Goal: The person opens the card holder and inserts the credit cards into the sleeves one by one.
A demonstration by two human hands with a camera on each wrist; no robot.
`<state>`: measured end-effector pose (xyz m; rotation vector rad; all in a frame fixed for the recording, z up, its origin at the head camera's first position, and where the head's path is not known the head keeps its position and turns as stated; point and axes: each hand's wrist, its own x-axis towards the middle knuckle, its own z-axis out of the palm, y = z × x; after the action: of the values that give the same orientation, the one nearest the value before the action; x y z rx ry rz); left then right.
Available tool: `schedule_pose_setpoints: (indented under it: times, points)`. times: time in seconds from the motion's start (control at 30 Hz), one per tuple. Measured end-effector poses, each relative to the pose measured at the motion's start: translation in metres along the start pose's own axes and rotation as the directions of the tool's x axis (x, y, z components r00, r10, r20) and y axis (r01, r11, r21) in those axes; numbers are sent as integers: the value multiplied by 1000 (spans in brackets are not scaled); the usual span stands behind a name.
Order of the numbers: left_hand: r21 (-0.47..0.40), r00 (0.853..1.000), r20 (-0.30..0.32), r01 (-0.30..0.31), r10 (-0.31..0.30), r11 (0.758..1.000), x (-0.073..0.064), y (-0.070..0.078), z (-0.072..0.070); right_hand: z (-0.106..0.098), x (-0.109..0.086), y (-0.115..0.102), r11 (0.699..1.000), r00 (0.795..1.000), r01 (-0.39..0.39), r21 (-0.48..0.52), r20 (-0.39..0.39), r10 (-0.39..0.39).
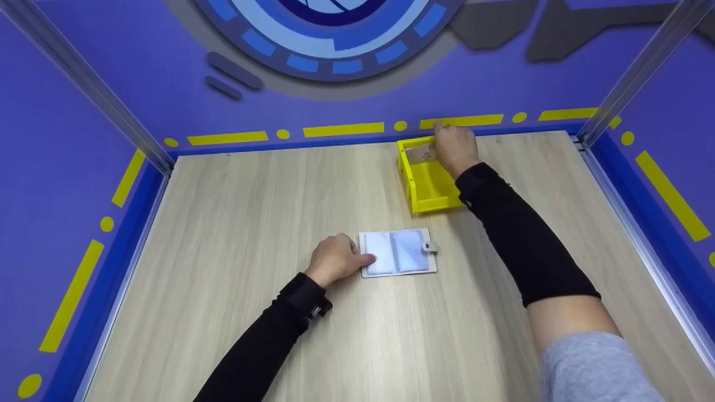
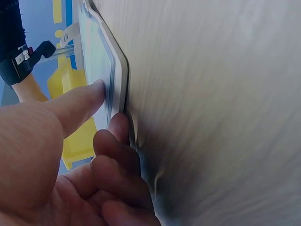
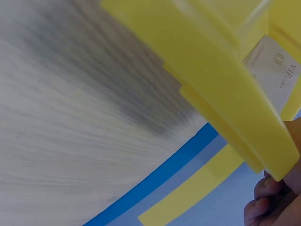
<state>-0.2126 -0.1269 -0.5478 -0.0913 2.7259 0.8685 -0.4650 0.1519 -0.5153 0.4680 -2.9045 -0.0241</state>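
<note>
An open white card holder (image 1: 396, 254) with clear sleeves and a snap tab lies on the table. My left hand (image 1: 337, 259) pinches its left edge. In the left wrist view the thumb (image 2: 89, 96) presses on the sleeve page, and curled fingers (image 2: 120, 165) meet the edge from beneath. Farther back, my right hand (image 1: 457, 148) is at the rear rim of a yellow bin (image 1: 406, 173), its fingers (image 3: 268, 188) curled behind the rim. Inside, beside that hand, a pale card (image 3: 277, 70) printed "VIP CARD" leans against the rear wall. The right thumb is hidden.
A light wood-grain table (image 1: 251, 223) carries everything. Blue panels with yellow marks (image 1: 343, 129) close off the back and both sides. Metal posts (image 1: 631, 78) stand at the rear corners. The bin sits close to the back panel.
</note>
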Motion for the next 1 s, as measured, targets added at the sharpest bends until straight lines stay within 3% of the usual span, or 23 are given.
schedule_pose_setpoints:
  times: [0.3,0.8,1.0]
  points:
    - [7,1000,1,7,-7,1000,1,0,1,-4,-3,0,1000,999,19,11,-49,-19]
    - [-8,1000,-8,-11,11,1000,0,-3,2,-5,-3,0,997,997,80,9,-22,-80]
    - [-4,1000,-13,-15,15,1000,1,-1,2,-3,-3,3,999,999,47,3,12,-47]
